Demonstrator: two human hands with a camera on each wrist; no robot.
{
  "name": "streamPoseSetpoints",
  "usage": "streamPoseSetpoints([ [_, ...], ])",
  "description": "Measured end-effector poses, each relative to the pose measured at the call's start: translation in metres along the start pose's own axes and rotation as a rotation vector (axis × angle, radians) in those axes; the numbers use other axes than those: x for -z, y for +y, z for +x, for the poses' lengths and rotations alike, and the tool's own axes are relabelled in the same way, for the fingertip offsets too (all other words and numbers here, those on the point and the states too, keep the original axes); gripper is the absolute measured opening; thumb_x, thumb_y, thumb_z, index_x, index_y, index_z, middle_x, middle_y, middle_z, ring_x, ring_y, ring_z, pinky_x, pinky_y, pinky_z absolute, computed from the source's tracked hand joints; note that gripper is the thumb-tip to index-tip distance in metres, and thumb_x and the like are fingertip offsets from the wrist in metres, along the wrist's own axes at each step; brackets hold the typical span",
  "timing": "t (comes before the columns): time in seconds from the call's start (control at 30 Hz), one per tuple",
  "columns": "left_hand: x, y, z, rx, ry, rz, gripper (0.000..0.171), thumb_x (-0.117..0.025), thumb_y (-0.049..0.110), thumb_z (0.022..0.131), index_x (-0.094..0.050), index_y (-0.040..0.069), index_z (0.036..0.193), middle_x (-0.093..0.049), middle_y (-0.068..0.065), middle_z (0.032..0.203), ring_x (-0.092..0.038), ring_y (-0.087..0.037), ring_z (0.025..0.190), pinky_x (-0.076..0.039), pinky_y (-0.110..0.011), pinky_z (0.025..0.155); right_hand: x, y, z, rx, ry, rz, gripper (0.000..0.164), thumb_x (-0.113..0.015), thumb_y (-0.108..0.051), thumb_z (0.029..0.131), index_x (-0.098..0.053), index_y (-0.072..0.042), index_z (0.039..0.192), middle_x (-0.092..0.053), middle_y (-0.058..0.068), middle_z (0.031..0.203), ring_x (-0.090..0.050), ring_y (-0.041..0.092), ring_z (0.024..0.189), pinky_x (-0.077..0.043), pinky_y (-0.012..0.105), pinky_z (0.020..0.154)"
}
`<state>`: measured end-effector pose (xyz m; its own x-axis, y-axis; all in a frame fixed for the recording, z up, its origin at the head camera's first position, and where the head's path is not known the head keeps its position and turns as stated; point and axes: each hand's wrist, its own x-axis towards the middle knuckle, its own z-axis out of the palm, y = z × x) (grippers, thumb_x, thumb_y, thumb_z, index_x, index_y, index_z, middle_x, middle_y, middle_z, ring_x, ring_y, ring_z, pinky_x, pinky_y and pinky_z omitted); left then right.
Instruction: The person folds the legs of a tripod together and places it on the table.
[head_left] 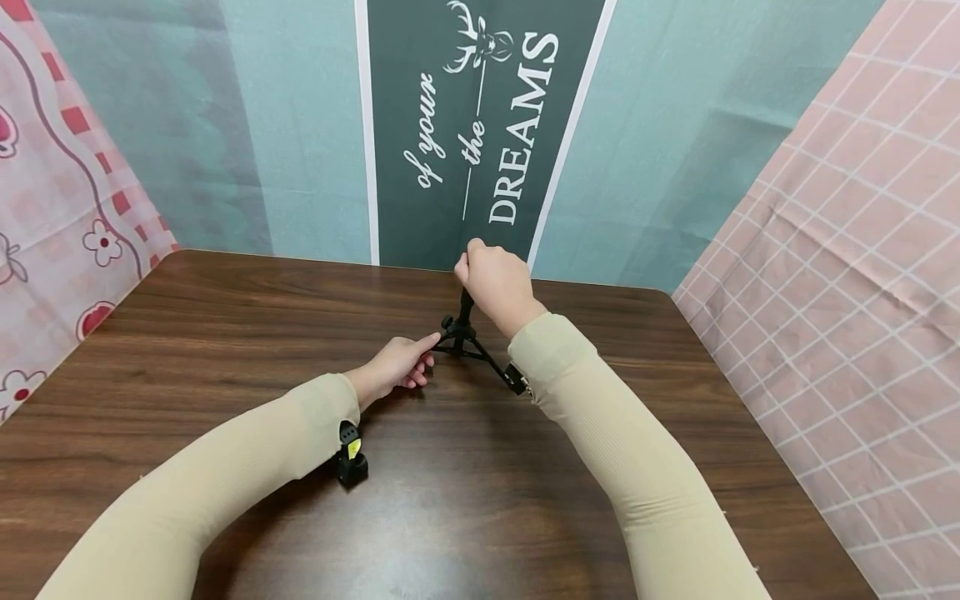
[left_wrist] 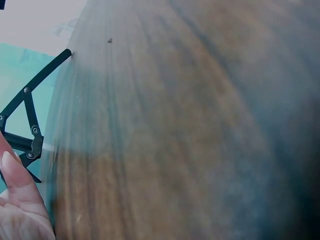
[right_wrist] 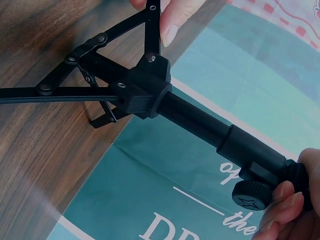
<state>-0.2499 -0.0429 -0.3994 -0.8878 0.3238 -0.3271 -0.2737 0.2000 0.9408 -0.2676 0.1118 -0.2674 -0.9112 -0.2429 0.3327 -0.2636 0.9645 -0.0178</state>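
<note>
A small black tripod (head_left: 460, 332) stands on the table toward its far side, legs spread. My right hand (head_left: 497, 282) grips the top of its column, fingers curled round it. In the right wrist view those fingers sit right by a round knob (right_wrist: 252, 195), below which the column runs down to the leg hub (right_wrist: 145, 87). My left hand (head_left: 397, 365) pinches one leg between thumb and fingers, close to the hub. Hinged braces (left_wrist: 30, 110) and part of the left thumb show at the edge of the left wrist view.
The dark wood table (head_left: 420, 508) ends at a teal cloth backdrop (head_left: 300, 125) with a dark lettered panel (head_left: 420, 225), close behind the tripod. Pink checked cloth (head_left: 862, 275) hangs along the right, patterned cloth (head_left: 60, 208) along the left. Each wrist wears a small black camera (head_left: 351, 467).
</note>
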Motion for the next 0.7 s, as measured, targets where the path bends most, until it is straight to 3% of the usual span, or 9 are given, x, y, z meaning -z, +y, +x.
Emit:
streamPoseSetpoints([
  [0.7, -0.0004, -0.001, 0.0006, -0.016, 0.019, -0.034, 0.051, -0.049, 0.048, 0.094, -0.055, 0.0, 0.077, -0.043, 0.002, 0.05, -0.05, -0.008, 0.043, -0.041, -0.02, 0.043, 0.001, -0.0022, -0.0005, -0.003, -0.008, 0.003, 0.025, -0.038, -0.02, 0.097, -0.046, -0.008, 0.077, -0.048, 0.005, 0.056, -0.048, 0.02, 0.045, -0.041, 0.032, 0.045],
])
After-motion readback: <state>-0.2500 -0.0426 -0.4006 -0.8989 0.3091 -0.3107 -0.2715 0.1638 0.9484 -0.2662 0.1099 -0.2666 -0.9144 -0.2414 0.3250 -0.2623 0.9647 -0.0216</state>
